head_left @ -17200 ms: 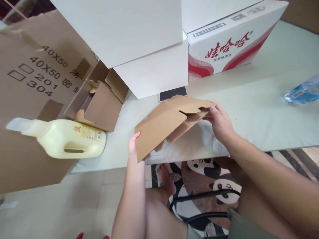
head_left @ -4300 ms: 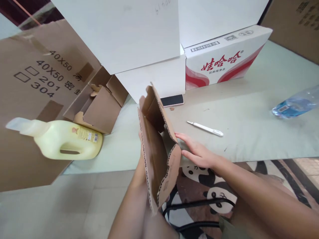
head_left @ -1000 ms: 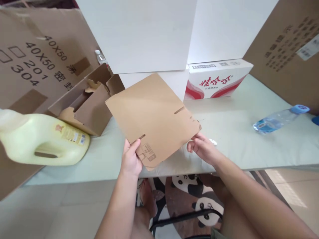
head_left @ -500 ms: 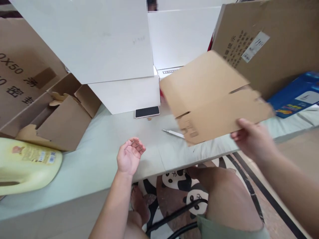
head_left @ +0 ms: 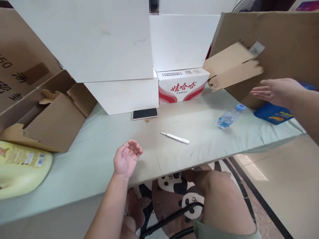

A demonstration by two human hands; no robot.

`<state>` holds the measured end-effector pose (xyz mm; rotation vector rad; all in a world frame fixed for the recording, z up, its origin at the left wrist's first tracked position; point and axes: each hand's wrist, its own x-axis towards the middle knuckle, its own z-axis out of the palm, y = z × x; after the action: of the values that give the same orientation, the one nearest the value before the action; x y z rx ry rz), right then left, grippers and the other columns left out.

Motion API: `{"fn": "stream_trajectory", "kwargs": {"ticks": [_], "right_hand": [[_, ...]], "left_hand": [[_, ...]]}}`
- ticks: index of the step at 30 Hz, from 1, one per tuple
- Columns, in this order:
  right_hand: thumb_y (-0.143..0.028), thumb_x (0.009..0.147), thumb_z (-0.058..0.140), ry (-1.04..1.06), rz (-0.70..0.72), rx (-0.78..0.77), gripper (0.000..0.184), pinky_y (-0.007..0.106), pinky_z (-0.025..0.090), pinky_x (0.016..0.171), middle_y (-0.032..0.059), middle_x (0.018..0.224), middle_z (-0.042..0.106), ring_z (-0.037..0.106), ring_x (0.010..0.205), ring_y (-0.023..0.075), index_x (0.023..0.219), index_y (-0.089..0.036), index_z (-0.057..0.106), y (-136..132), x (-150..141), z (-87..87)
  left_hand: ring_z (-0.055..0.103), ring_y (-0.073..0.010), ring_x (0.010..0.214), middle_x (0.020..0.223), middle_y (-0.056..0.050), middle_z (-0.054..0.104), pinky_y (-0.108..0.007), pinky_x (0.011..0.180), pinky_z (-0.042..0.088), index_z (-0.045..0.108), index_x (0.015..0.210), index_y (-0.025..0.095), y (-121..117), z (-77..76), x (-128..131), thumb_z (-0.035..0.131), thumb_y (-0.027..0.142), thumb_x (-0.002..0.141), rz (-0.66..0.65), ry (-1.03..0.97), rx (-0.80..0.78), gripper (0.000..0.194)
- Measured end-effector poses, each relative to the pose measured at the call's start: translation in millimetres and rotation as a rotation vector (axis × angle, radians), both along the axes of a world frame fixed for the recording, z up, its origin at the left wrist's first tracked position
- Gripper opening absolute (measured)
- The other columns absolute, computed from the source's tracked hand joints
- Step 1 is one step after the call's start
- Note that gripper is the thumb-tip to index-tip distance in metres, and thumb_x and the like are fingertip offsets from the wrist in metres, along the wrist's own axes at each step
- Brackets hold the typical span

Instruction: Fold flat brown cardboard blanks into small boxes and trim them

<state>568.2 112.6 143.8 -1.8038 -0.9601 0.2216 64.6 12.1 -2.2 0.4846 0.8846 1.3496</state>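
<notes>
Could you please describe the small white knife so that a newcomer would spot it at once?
Find the white carton with red lettering on the pale green cloth. On the cloth in front of it, between the phone and the water bottle, lies the knife. Unlike them, it is slim and white, with a narrow blade pointing left.

A phone and a bottle (blue-capped) lie on the pale green cloth.
</notes>
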Motion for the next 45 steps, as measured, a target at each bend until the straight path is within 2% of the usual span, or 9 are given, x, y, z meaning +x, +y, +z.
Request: {"fn": "stream_trajectory", "kwargs": {"ticks": [3, 8, 13, 18, 25, 29, 35, 40, 45], "right_hand": [[-0.003, 0.088, 0.057, 0.317, -0.007, -0.127, 0.026, 0.039, 0.053, 0.064, 0.0138, 0.066, 0.068, 0.072, 0.060, 0.0170, 0.065, -0.014, 0.055, -2.9, -54.2, -1.7], [-0.004, 0.085, 0.062, 0.240, 0.231, -0.260, 0.017, 0.039, 0.055, 0.070, 0.0135, 0.074, 0.071, 0.071, 0.061, 0.0166, 0.072, -0.016, 0.062, -1.3, -149.1, -16.8], [-0.014, 0.077, 0.069, -0.136, 0.791, -0.354, 0.009, 0.037, 0.055, 0.063, 0.0104, 0.076, 0.073, 0.069, 0.067, 0.0209, 0.084, -0.019, 0.069, 14.5, -289.1, -51.1], [-0.019, 0.078, 0.059, -0.576, 1.323, -0.188, 0.044, 0.036, 0.053, 0.070, 0.0012, 0.077, 0.073, 0.066, 0.068, 0.0197, 0.122, -0.024, 0.059, 4.3, -469.0, -67.5], [-0.020, 0.078, 0.053, -0.880, 1.435, -0.023, 0.064, 0.042, 0.052, 0.075, 0.0063, 0.090, 0.073, 0.066, 0.079, 0.0277, 0.142, -0.025, 0.042, -9.4, -632.1, -58.1], [-0.021, 0.077, 0.053, -0.964, 1.396, 0.027, 0.043, 0.045, 0.051, 0.080, 0.0115, 0.102, 0.072, 0.065, 0.087, 0.0303, 0.120, -0.022, 0.055, -2.2, -635.3, -60.8], [-0.036, 0.083, 0.053, -0.786, 1.311, 0.136, 0.028, 0.041, 0.049, 0.078, 0.0096, 0.094, 0.069, 0.065, 0.087, 0.0276, 0.105, -0.020, 0.057, -14.9, -550.3, -61.8], [-0.033, 0.077, 0.063, -0.582, 1.081, 0.237, 0.020, 0.035, 0.048, 0.071, 0.0026, 0.084, 0.064, 0.059, 0.074, 0.0204, 0.093, -0.025, 0.056, -51.7, -454.4, -56.7], [-0.032, 0.078, 0.066, -0.324, 0.936, 0.420, 0.019, 0.034, 0.046, 0.067, 0.0011, 0.083, 0.060, 0.056, 0.071, 0.0189, 0.093, -0.027, 0.056, -96.3, -373.9, -80.0]], "left_hand": [[0.059, -0.0154, 0.064, 0.068, -0.003, 0.060, -0.028, 0.064, 0.052, 0.067, 0.075, 0.016, -0.9, 3.5, -6.8, 0.068, 0.040, 0.067, 0.031, -0.032, 0.021, 0.026], [0.056, -0.0133, 0.062, 0.067, -0.002, 0.058, -0.026, 0.062, 0.047, 0.065, 0.075, 0.016, -11.0, 10.5, -24.7, 0.065, 0.038, 0.069, 0.119, -0.132, 0.056, 0.023], [0.047, -0.0098, 0.055, 0.062, 0.001, 0.050, -0.023, 0.056, 0.039, 0.061, 0.070, 0.016, -21.1, 14.3, -50.1, 0.062, 0.037, 0.070, 0.266, -0.206, 0.131, 0.021], [0.045, -0.0100, 0.055, 0.059, 0.002, 0.046, -0.024, 0.057, 0.034, 0.058, 0.069, 0.017, -30.6, 16.2, -73.1, 0.058, 0.039, 0.074, 0.316, -0.175, 0.213, 0.022], [0.043, -0.0121, 0.058, 0.060, 0.001, 0.044, -0.028, 0.058, 0.033, 0.058, 0.069, 0.018, -33.6, 12.0, -90.0, 0.052, 0.037, 0.078, 0.364, -0.139, 0.273, 0.022], [0.043, -0.0135, 0.061, 0.061, 0.001, 0.041, -0.029, 0.061, 0.034, 0.053, 0.067, 0.020, -35.6, 8.2, -97.1, 0.048, 0.034, 0.085, 0.668, 0.072, 0.297, 0.024], [0.045, -0.0144, 0.070, 0.068, 0.001, 0.038, -0.029, 0.073, 0.038, 0.040, 0.067, 0.022, -53.4, 21.5, -117.6, 0.040, 0.021, 0.087, 1.307, 0.363, 0.318, 0.021], [0.053, -0.0155, 0.086, 0.081, -0.001, 0.051, -0.029, 0.083, 0.040, 0.051, 0.077, 0.021, -54.2, 18.1, -124.5, 0.042, 0.023, 0.087, 1.245, 0.426, 0.296, 0.014], [0.055, -0.0220, 0.121, 0.119, -0.007, 0.065, -0.033, 0.102, 0.039, 0.065, 0.102, 0.023, -40.6, 9.7, -116.0, 0.045, 0.042, 0.092, 0.808, 0.440, 0.371, 0.029]]}}
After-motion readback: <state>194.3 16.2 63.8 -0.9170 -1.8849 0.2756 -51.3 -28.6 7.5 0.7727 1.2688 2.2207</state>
